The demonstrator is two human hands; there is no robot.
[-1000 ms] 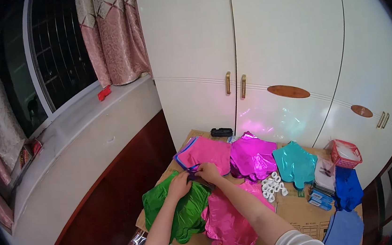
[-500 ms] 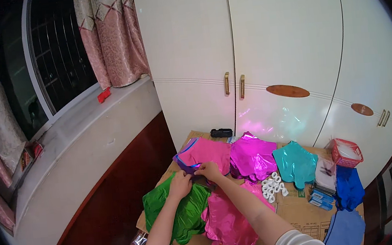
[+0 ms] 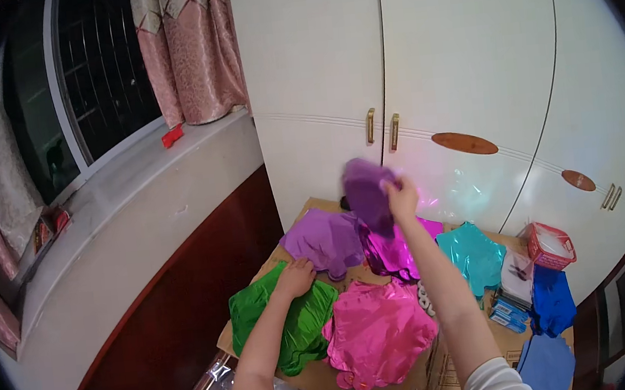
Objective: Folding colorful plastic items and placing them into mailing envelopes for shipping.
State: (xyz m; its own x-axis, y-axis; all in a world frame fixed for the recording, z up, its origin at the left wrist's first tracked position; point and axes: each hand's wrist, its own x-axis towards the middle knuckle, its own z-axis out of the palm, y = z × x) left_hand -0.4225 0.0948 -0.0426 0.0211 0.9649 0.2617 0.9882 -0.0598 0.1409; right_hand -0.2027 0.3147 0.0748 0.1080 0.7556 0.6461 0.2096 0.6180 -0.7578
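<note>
My right hand is raised above the far edge of the table, pinching the side of a flat purple foil balloon, which is slightly blurred. Below it, a stack of purple foil balloons lies at the far left. My left hand rests with fingers extended on the green foil balloons, its fingertips close to the purple stack. Right of the green pile is a stack of pink foil balloons. A magenta foil stack is partly hidden behind the lifted balloon and my right arm.
Teal foil balloons, a red basket, dark blue foil, a blue box and pale blue sheets line the right side. White rolls are mostly behind my right arm. A white cabinet stands behind the table.
My right hand has moved up and right, lifting a purple balloon. The pink top layer is gone from the far-left stack, where purple now shows. My left hand has shifted slightly right.
</note>
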